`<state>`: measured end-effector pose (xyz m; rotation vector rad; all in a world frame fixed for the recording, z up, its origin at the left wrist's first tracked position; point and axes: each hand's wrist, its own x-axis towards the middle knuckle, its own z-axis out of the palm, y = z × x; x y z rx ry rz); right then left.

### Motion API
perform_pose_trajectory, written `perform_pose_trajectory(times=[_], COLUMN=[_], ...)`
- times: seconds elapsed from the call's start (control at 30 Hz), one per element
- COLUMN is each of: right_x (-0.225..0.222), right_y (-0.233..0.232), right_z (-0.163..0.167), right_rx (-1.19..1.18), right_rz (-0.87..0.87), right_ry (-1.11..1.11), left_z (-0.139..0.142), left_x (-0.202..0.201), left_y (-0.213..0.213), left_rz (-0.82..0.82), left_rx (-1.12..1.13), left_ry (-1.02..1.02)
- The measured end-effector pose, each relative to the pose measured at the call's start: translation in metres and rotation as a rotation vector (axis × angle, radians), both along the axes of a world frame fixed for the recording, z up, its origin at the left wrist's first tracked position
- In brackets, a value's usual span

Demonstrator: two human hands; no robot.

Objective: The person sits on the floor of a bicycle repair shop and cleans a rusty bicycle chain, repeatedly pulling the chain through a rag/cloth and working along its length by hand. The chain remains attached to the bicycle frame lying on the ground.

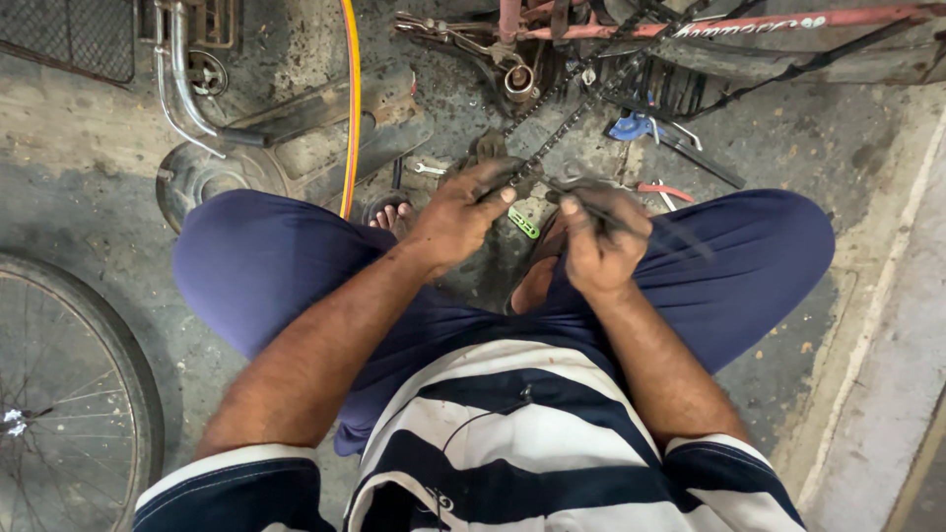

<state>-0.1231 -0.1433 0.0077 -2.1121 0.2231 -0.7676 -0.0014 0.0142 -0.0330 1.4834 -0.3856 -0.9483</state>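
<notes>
I squat on a greasy concrete floor with my knees in dark blue trousers spread wide. My left hand (463,209) pinches a black bicycle chain (581,99) that runs up and right toward a red bicycle frame (709,25). My right hand (599,229) grips a thin dark tool (650,222) whose handles stick out to the right, close to the chain's near end. Both hands are smeared with grease and almost touch each other.
A spoked bicycle wheel (69,394) lies at the lower left. A metal mudguard and chrome tube (197,89) sit at the upper left beside a yellow hose (350,99). Small tools, a spanner (429,168) and a blue part (631,125) lie scattered ahead. A raised kerb (887,325) borders the right.
</notes>
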Motion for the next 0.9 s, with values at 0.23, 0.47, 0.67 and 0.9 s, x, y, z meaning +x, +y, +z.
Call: perform_pose_trajectory(times=[0.23, 0.47, 0.67, 0.9], right_x=[0.012, 0.013, 0.013, 0.016], right_y=[0.005, -0.011, -0.009, -0.013], right_z=[0.020, 0.006, -0.015, -0.014], right_rx=[-0.061, 0.202, -0.136, 0.677], right_rz=[0.032, 0.078, 0.147, -0.066], right_ry=[0.273, 0.234, 0.102, 0.226], left_z=[0.002, 0.011, 0.010, 0.001], left_x=[-0.005, -0.005, -0.001, -0.005], left_y=[0.004, 0.000, 0.000, -0.004], left_rz=[-0.082, 0.035, 0.061, 0.023], left_rx=[0.104, 0.249, 0.277, 0.293], left_ry=[-0.515, -0.377, -0.462, -0.498])
